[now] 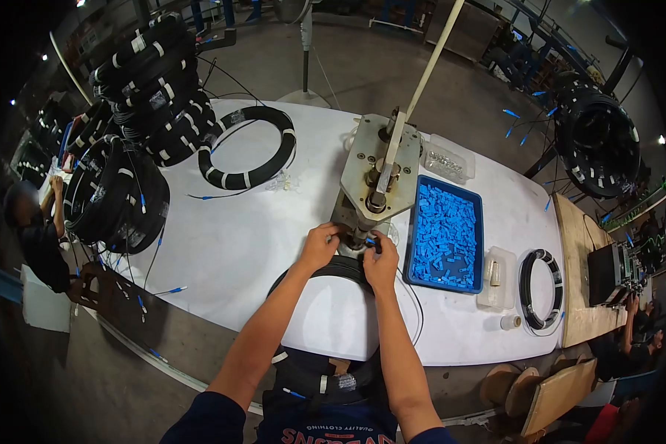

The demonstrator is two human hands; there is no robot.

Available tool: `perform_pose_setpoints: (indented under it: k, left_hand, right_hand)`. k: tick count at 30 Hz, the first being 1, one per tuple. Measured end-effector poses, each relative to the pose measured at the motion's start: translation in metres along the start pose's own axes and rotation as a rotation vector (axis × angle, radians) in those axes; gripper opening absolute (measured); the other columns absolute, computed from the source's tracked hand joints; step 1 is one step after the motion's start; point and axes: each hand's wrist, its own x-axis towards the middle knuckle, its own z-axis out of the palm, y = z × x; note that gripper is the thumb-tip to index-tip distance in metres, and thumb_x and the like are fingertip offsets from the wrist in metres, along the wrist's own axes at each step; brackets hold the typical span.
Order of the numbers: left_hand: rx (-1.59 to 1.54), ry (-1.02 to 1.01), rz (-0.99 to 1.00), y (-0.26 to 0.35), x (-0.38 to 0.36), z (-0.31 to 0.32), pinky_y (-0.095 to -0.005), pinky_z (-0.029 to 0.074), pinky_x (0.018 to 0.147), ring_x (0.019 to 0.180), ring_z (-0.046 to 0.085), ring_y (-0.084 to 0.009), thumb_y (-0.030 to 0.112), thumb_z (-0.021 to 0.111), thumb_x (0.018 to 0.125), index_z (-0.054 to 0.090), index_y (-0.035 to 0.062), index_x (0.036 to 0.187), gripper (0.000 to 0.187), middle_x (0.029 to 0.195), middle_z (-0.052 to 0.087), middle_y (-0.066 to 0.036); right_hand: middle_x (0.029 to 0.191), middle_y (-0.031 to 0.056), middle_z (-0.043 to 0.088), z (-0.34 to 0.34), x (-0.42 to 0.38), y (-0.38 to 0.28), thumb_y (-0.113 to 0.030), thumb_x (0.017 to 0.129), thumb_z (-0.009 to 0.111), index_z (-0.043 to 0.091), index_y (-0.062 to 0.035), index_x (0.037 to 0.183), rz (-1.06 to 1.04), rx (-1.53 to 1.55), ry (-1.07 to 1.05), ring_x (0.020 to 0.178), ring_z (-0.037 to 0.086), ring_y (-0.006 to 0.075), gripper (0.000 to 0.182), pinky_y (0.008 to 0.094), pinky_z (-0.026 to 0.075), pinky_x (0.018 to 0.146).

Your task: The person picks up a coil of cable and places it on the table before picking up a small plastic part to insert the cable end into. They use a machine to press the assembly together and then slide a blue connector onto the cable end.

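A metal bench press point(377, 174) with a long lever stands in front of me, and both hands meet at the base of its ram. My left hand point(321, 247) is at the left of the ram, fingers closed together; what they pinch is hidden. My right hand point(381, 265) is closed at the right of the ram, with a small blue connector point(373, 240) showing at its fingertips. A coil of black cable point(340, 268) lies under my wrists, close to the table's front edge. One loose loop of it bows out to the right of my forearm.
Right of the press sits a blue tray point(482, 244) of small blue parts. Clear plastic boxes point(449, 164), a small jar point(510, 323) and a cable coil point(542, 288) are nearby. Another coil point(248, 148) and tall coil stacks point(144, 89) stand left. People work on both sides.
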Motion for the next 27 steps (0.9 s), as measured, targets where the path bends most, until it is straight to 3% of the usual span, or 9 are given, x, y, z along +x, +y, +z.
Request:
perform_pose_setpoints:
  k: [1,3,6,7,9,13,19,21,27]
  left_hand:
    - [0.0,0.0,-0.002,-0.0014,-0.0007,-0.0016,-0.0297,0.049,0.075,0.084,0.063,-0.0181,-0.005,0.05,0.086,0.072,0.0023,0.108,0.032,0.092,0.069,-0.009]
    - [-0.241,-0.124,-0.221,-0.0025,-0.0017,-0.0044,-0.027,0.049,0.076,0.084,0.06,-0.014,-0.009,0.042,0.084,0.067,-0.0023,0.115,0.04,0.098,0.067,-0.008]
    - [-0.426,-0.131,-0.171,-0.0011,0.0009,-0.0061,-0.026,0.049,0.074,0.079,0.058,-0.013,-0.009,0.04,0.085,0.059,-0.0055,0.121,0.041,0.105,0.066,-0.008]
    - [-0.426,-0.13,-0.172,-0.0005,0.0013,-0.0061,-0.026,0.049,0.074,0.079,0.058,-0.013,-0.009,0.04,0.085,0.059,-0.0055,0.121,0.041,0.105,0.066,-0.008]
    - [-0.526,-0.102,-0.212,-0.0002,0.0021,-0.0058,-0.0269,0.049,0.072,0.074,0.056,-0.0125,-0.008,0.04,0.085,0.053,-0.0046,0.124,0.041,0.106,0.066,-0.009]
    - [-0.52,-0.102,-0.205,-0.0025,0.0029,-0.0059,-0.0274,0.049,0.07,0.072,0.055,-0.0122,-0.007,0.04,0.085,0.051,-0.004,0.122,0.039,0.107,0.066,-0.009]
    - [-0.232,-0.116,-0.158,0.0034,-0.0002,-0.003,-0.0273,0.049,0.072,0.074,0.058,-0.0138,-0.004,0.048,0.087,0.064,-0.0022,0.117,0.034,0.102,0.068,-0.009]
    - [0.044,-0.028,0.103,0.0015,0.0013,0.0,-0.0307,0.05,0.076,0.082,0.063,-0.0206,0.0,0.056,0.088,0.072,0.0026,0.108,0.026,0.099,0.07,-0.011]
    - [0.246,0.011,0.138,0.0006,0.0029,0.0011,-0.0384,0.049,0.084,0.092,0.062,-0.0317,0.007,0.062,0.086,0.074,0.0063,0.103,0.021,0.097,0.07,-0.011]
  right_hand:
    - [0.093,0.0175,0.066,-0.0027,0.0002,-0.0012,0.0,0.083,0.055,0.063,-0.0001,0.112,0.001,0.0,-0.002,0.078,0.062,0.0344,0.03,0.0429,0.049,0.078]
    - [0.095,0.0176,0.068,-0.0089,0.0005,-0.0044,0.005,0.081,0.048,0.06,0.0005,0.113,0.333,0.18,-0.106,0.08,0.065,0.0309,0.035,0.0362,0.05,0.078]
    - [0.093,0.0179,0.068,-0.0089,0.0008,-0.0029,0.009,0.08,0.045,0.056,0.0015,0.113,0.417,0.294,-0.082,0.083,0.068,0.0284,0.035,0.0324,0.05,0.077]
    - [0.093,0.0179,0.068,-0.0085,-0.0001,-0.001,0.009,0.08,0.045,0.056,0.0015,0.113,0.418,0.294,-0.083,0.083,0.068,0.0284,0.035,0.0324,0.05,0.077]
    - [0.093,0.0152,0.069,-0.0073,-0.0007,0.0018,0.011,0.081,0.041,0.052,0.0016,0.113,0.322,0.233,-0.063,0.083,0.066,0.0188,0.035,0.0283,0.05,0.073]
    - [0.094,0.0159,0.069,-0.0061,-0.0019,0.0044,0.012,0.081,0.041,0.052,0.0022,0.11,0.327,0.255,-0.06,0.084,0.067,0.019,0.033,0.0283,0.05,0.074]
    - [0.091,0.0146,0.068,-0.0066,-0.0009,-0.0019,0.007,0.081,0.049,0.058,0.0039,0.109,0.331,0.269,-0.036,0.083,0.067,0.0212,0.03,0.0286,0.051,0.077]
    - [0.087,0.0121,0.066,-0.0067,0.001,-0.0019,0.003,0.081,0.057,0.065,0.0035,0.106,0.157,0.137,-0.07,0.077,0.065,0.0227,0.026,0.0297,0.051,0.075]
    - [0.087,0.0157,0.065,-0.0057,0.0004,-0.0026,-0.003,0.083,0.066,0.069,0.0018,0.095,0.197,0.141,-0.068,0.083,0.064,0.032,0.013,0.0378,0.051,0.076]
